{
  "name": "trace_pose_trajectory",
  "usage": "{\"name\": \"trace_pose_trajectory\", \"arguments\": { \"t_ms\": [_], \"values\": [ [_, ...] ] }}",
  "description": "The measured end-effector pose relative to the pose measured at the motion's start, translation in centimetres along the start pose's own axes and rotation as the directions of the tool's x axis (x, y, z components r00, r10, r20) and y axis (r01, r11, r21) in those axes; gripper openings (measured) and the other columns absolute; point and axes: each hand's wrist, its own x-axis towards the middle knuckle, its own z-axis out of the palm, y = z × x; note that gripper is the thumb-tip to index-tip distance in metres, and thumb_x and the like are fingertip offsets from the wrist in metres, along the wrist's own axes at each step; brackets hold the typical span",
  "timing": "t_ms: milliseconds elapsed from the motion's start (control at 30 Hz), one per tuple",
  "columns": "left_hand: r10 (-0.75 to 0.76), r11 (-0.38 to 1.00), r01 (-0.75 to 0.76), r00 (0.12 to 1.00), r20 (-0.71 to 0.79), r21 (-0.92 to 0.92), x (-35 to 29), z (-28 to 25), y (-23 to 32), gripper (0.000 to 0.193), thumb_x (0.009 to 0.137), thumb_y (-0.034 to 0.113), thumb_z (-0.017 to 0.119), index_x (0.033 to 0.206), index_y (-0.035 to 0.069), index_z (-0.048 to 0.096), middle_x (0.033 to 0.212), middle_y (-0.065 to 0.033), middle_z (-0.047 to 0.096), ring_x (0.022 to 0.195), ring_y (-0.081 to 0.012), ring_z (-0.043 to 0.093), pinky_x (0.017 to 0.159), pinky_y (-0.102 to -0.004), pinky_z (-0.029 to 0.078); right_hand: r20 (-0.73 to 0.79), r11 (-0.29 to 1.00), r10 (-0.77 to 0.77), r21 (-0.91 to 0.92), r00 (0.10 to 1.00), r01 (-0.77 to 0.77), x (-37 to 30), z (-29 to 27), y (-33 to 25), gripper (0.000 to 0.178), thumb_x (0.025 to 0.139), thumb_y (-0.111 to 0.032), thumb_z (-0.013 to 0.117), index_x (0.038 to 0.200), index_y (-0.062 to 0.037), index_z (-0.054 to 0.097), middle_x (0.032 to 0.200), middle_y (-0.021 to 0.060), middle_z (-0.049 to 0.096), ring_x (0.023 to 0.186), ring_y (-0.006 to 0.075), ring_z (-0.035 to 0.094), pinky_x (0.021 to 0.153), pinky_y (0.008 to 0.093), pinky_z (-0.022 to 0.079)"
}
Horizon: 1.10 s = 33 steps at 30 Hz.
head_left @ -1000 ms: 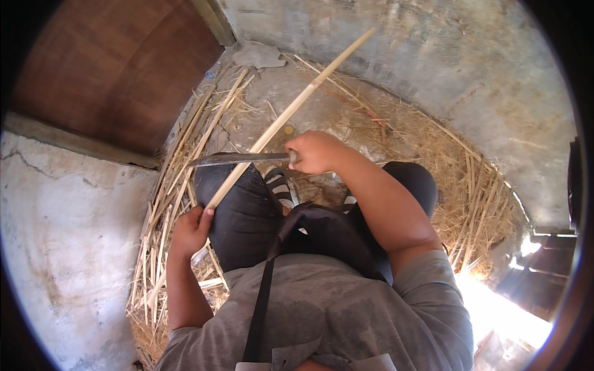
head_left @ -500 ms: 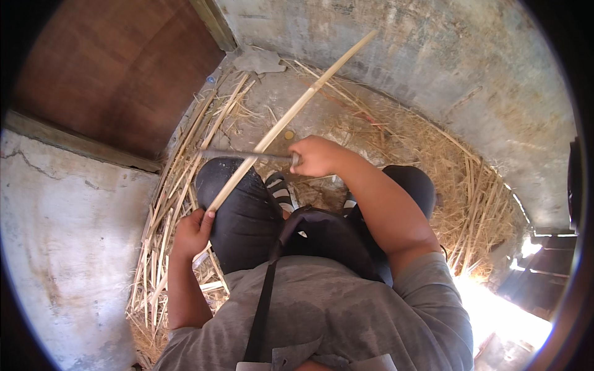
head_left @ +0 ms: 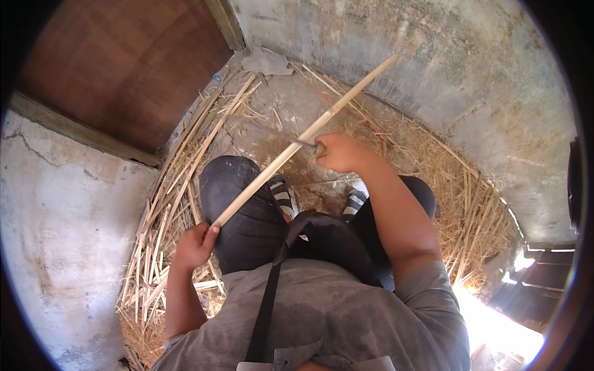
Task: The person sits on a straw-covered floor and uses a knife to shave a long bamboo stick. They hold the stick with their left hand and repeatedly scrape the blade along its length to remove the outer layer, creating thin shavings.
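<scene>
Here's the left hand [head_left: 197, 246], low beside the left thigh, its fingers curled round the near end of a long pale strip [head_left: 263, 178], thumb laid on top. That strip slants away over the dark trousers [head_left: 247, 244], up to the right, its far end showing against the stained wall [head_left: 445, 68]; whether it touches there, I can't tell. And look at the right hand [head_left: 340, 152], out in front, just beside the strip's middle: fingers clenched round the handle of a knife [head_left: 303, 143], only a short dark stretch of blade on view, crosswise at the strip. Whether the edge is biting, I can't say. Down between the knees, striped footwear [head_left: 281, 196] on the dusty floor [head_left: 272, 133]. Over on the left, a long heap of split strips [head_left: 174, 185]; on the right, a thick spread of straw-coloured shavings [head_left: 461, 198], with bright light pouring in beyond it.
</scene>
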Motion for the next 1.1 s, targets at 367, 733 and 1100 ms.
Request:
{"name": "trace_pose_trajectory", "arguments": {
  "t_ms": [367,733,1100],
  "values": [
    [-0.046,0.997,0.047,0.999,0.005,-0.063,0.0,0.3,0.0,0.051,0.101,0.046,0.059,0.078,0.000,0.059,0.064,-0.0202,0.058,0.059,-0.0355,0.058,0.058,-0.0440,0.045,-0.027,0.937,0.317,0.161,0.948,-0.309,1.1,-2.2,4.2,0.061,0.081,-0.040,0.076,0.124,0.0032,0.064,0.114,0.0240,0.068,0.106,0.0381,0.066,0.092,0.0447,0.052],
    [-0.058,0.998,0.057,0.998,0.037,0.027,0.1,-0.2,-0.3,0.054,0.100,0.050,0.057,0.079,0.001,0.060,0.064,-0.0198,0.059,0.061,-0.0359,0.059,0.059,-0.0442,0.046,0.370,0.991,-0.078,-0.070,0.926,0.112,0.8,0.7,-3.4,0.056,0.081,-0.041,0.077,0.119,-0.0016,0.067,0.117,0.0243,0.067,0.112,0.0395,0.064,0.095,0.0456,0.050],
    [-0.090,0.995,0.093,0.993,0.075,-0.031,0.8,-0.2,0.1,0.053,0.101,0.049,0.057,0.080,0.001,0.061,0.066,-0.0189,0.060,0.061,-0.0332,0.058,0.061,-0.0431,0.046,-0.018,0.987,0.157,-0.022,0.987,-0.157,0.8,-1.1,2.3,0.064,0.082,-0.040,0.077,0.129,0.0014,0.062,0.124,0.0248,0.066,0.115,0.0406,0.063,0.098,0.0441,0.050]
  ]
}}
